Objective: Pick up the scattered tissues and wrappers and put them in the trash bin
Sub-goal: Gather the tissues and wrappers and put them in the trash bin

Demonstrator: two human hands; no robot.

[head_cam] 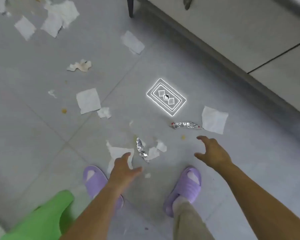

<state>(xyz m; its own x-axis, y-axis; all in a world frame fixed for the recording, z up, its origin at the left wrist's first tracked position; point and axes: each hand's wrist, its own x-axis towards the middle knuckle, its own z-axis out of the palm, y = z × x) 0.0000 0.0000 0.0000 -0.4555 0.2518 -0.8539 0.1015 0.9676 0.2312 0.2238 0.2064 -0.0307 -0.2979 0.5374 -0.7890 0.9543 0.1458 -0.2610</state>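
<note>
I'm holding both hands open over the floor (42, 135), fingers spread, gripping nothing. My left hand (124, 168) is hovering over a torn tissue (118, 152), with a crumpled foil wrapper (141, 150) lying just beside it. My right hand (212, 151) is hovering near a second foil wrapper (185, 125) and a square tissue (214, 119).

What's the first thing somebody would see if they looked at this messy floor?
Probably the glowing white rectangle pattern in the middle of the grey floor. White tissues lie scattered all around it, with a shiny foil wrapper just below it and a second foil wrapper nearer the person. At the bottom, the left hand and right hand reach down, open, above purple slippers.
</note>
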